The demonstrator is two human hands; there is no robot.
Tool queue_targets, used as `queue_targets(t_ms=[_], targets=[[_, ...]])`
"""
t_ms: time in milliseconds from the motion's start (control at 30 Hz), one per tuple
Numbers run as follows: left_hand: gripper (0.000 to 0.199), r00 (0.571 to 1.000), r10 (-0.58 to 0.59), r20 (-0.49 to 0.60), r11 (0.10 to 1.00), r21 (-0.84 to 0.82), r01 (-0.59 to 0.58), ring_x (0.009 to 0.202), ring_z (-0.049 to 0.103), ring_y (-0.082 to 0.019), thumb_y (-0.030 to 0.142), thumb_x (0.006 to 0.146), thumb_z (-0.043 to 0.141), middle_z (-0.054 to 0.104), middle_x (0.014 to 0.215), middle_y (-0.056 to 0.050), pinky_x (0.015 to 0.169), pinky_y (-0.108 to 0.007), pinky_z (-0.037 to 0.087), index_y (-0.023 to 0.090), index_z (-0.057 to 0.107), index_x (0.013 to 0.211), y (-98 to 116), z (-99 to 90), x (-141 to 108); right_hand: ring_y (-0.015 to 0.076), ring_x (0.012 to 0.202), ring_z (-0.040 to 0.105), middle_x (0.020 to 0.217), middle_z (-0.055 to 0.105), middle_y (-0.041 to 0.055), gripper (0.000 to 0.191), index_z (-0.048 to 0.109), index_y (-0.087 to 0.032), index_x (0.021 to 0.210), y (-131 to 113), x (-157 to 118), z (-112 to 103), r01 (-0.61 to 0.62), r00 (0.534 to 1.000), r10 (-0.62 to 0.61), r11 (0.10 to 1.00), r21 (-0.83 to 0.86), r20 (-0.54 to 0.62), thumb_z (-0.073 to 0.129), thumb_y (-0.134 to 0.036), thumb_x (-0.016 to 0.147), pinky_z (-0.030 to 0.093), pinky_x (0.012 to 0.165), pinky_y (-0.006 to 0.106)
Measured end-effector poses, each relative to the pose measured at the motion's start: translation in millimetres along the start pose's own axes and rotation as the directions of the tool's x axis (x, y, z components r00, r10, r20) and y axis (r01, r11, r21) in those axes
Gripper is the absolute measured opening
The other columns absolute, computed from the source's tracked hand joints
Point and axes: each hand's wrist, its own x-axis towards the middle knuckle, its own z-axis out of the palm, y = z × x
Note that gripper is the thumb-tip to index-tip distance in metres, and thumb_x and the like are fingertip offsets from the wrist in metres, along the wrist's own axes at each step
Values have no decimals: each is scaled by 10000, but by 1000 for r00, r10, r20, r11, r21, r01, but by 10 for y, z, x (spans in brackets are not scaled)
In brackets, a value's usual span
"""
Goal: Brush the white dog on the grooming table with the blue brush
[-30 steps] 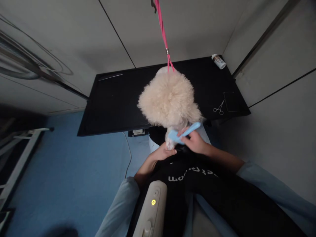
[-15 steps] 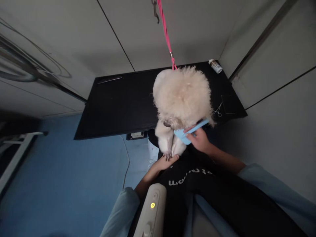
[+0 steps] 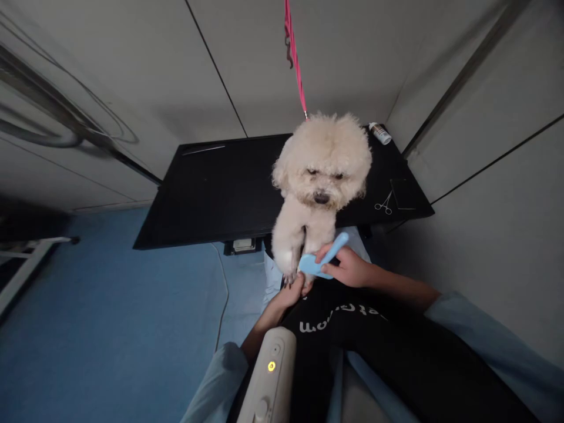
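A fluffy cream-coloured dog (image 3: 324, 155) faces me on the black grooming table (image 3: 224, 194), its front legs reaching down over the near edge. My right hand (image 3: 350, 267) grips a light-blue slicker brush (image 3: 312, 265) by the neck, handle tilted up to the right. The brush head lies against the lower front leg on the right side. Just below it, my left hand (image 3: 291, 295) is closed around the end of that leg, partly hidden by the brush. The dog's other paw (image 3: 289, 278) rests over my left wrist area.
A pink leash (image 3: 298, 70) runs up from behind the dog's head. On the table lie small scissors (image 3: 385, 204), a white bottle (image 3: 380, 133) and a thin metal comb-like strip (image 3: 203, 150). A pale device with a yellow light (image 3: 269, 376) stands close below me.
The dog has lifted its head, so its face now shows. My right hand has brought the brush down and left, onto the lower leg. My left hand has closed on a paw.
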Motion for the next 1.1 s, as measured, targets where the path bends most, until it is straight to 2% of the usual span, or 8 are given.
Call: queue_targets(t_ms=[133,267,400,533,667,800,933,1100], targets=[[849,1000,5,10,972,-234,-2,396,236,-104,1057,801,383,335,409,40,448,-294,206,247,487,567,66,109,44,280,1005,767,991,782,47,72,722,-287,997,-15,-32,67,-29,979,16,998,-59,-203,733,-319,933,598,1016,519],[807,992,38,116,889,-457,19,336,204,-77,1031,763,534,292,366,81,393,-243,175,243,454,611,120,129,121,250,924,753,960,760,37,85,713,-286,999,-9,-42,128,-24,998,26,999,38,-56,740,-348,947,621,932,457],[759,963,113,244,801,-595,57,325,193,-64,929,816,642,269,363,90,379,-217,161,232,420,615,150,106,160,252,1027,733,993,735,42,106,662,-287,1000,31,16,107,52,936,-42,998,20,-350,720,-371,970,586,1047,482],[717,958,158,241,721,-691,55,313,161,-61,814,900,657,197,354,105,386,-209,189,226,378,601,230,86,192,229,904,731,932,736,33,147,669,-277,973,48,85,69,-11,991,16,999,38,-136,735,-406,955,623,947,446],[720,950,154,270,697,-712,89,305,172,-56,766,914,682,174,345,104,397,-206,191,221,346,586,222,83,167,240,994,721,966,727,31,160,643,-286,955,86,207,44,-2,925,16,999,37,-381,731,-420,950,594,1008,462],[734,948,64,313,711,-681,177,320,142,-64,804,912,647,149,353,102,368,-214,121,231,327,585,27,91,21,224,852,716,899,734,29,225,666,-261,933,143,346,88,-116,990,125,985,127,-65,750,-469,916,622,871,414],[780,956,8,292,700,-684,202,333,123,-65,844,838,706,139,362,98,348,-208,107,235,298,572,-169,46,-116,255,957,717,959,751,52,201,675,-267,925,152,509,72,-75,957,96,993,86,-275,766,-444,896,608,935,443],[816,958,-16,288,688,-692,219,336,121,-67,860,771,762,131,359,91,347,-205,109,232,286,557,-225,-18,-158,232,847,720,890,751,32,145,707,-250,895,40,690,-8,-80,990,70,994,78,120,779,-374,868,619,853,418]])
